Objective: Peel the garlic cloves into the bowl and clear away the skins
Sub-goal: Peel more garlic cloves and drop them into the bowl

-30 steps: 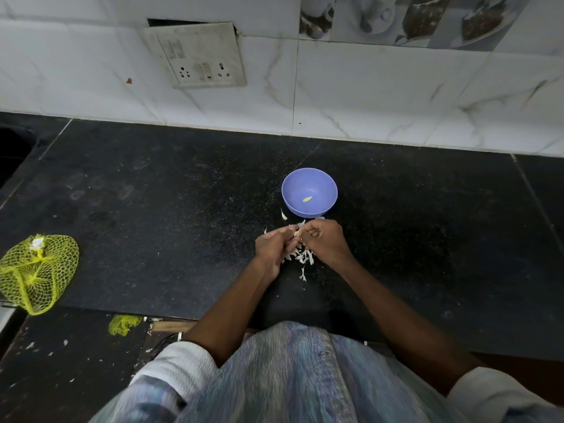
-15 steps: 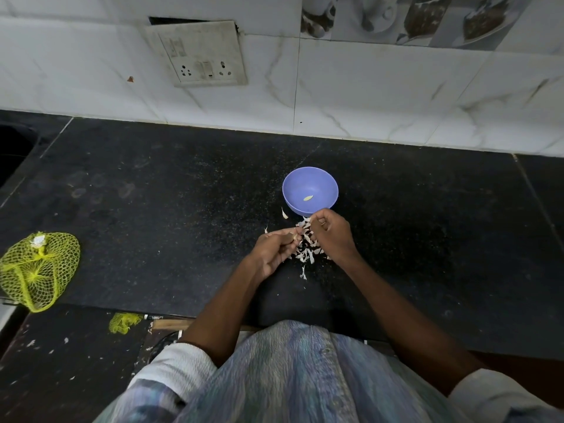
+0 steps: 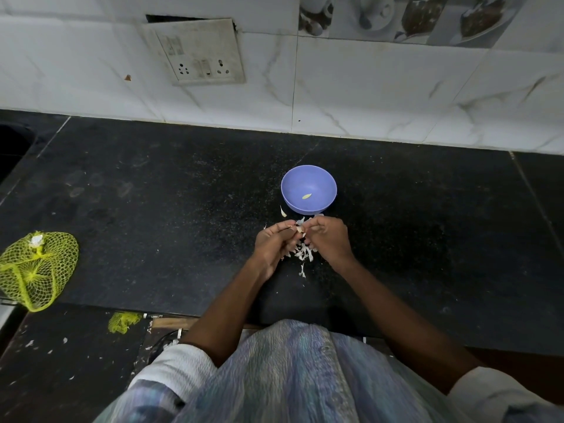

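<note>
A small purple bowl [image 3: 308,189] stands on the black counter with one peeled clove [image 3: 306,196] inside. Just in front of it my left hand [image 3: 272,243] and my right hand [image 3: 326,239] meet, fingertips pinched together on a garlic clove [image 3: 299,229]. Under and between the hands lies a small heap of white garlic skins [image 3: 304,253]. One loose piece of skin [image 3: 283,211] lies to the left of the bowl.
A yellow mesh bag [image 3: 36,270] lies at the counter's left edge, and a scrap of yellow mesh [image 3: 123,322] sits on the lower ledge. The tiled wall with a switch plate [image 3: 200,51] rises behind. A dark sink opening [image 3: 12,145] is at far left.
Half a second ago the hands were slightly apart, the right one nearer the bowl. Now they have come together on the clove above the skins.
</note>
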